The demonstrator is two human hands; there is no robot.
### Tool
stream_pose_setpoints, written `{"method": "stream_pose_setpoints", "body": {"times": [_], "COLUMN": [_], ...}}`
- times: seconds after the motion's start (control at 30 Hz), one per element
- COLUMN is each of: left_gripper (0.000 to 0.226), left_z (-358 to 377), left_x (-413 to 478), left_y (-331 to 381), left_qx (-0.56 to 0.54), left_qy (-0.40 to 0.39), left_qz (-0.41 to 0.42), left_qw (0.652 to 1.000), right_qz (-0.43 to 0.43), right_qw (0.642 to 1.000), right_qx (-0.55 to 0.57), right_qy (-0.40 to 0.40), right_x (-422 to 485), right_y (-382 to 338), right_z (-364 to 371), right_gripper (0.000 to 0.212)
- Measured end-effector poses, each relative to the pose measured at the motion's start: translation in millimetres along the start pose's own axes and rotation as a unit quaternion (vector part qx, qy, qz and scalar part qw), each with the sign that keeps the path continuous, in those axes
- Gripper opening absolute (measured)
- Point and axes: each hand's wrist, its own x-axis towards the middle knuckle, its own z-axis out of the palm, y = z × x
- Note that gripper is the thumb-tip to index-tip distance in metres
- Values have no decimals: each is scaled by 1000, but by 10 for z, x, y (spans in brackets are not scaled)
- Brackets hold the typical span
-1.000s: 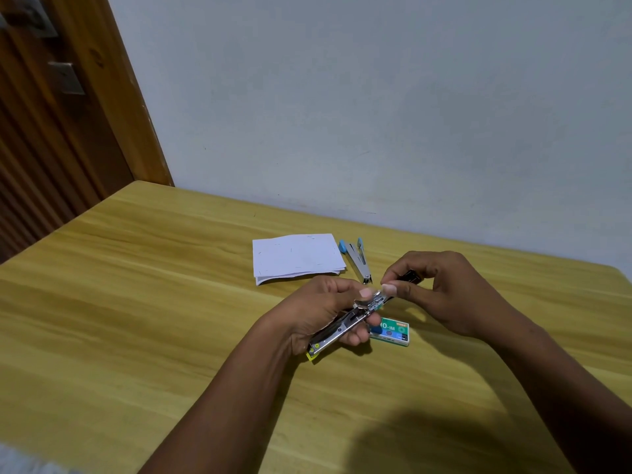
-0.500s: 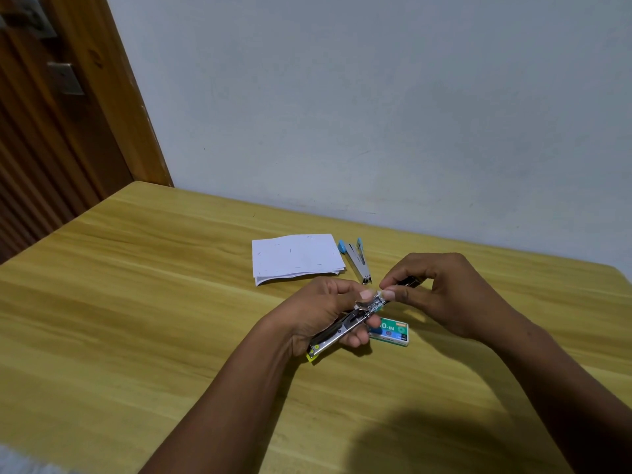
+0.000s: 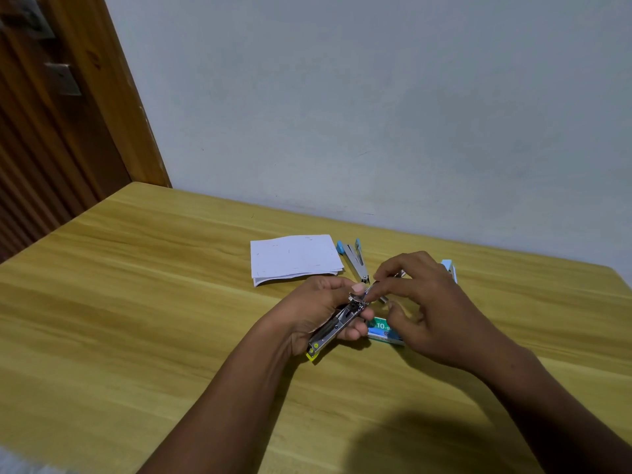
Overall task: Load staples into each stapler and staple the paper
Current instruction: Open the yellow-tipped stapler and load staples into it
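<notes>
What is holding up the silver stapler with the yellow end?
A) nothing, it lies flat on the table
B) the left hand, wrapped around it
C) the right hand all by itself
B: the left hand curls its fingers round the body of the stapler with the yellow end, while the right hand only pinches at its front tip.

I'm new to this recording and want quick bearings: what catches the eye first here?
Over the wooden table, the left hand grips an opened yellow-ended stapler while the right hand pinches its front end. Just below them lies a green staple box; behind, a white paper stack sits with a blue stapler beside it.
</notes>
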Motion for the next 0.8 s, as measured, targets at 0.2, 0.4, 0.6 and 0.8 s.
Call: {"method": "stream_pose_setpoints", "body": {"times": [0.2,0.4,0.6,0.8], "left_gripper": [17,17,15,13], "left_z": [-6,8,35,39], "left_x": [7,17,23,49], "left_y": [-1,-6,-7,-18], "left_qx": [-7,-2,-10,-54], "left_qy": [13,24,31,72], "left_qz": [-3,-3,-4,4], "left_qw": [1000,1000,999,996], "right_qz": [-5,16,61,-8], "right_qw": [997,979,982,989], "right_qx": [-80,-198,-117,83], "right_qy": [10,39,137,122], "right_x": [7,45,54,48], "right_y": [4,56,-33,-263], "right_z": [47,10,10,96], "right_gripper": [40,32,22,14]}}
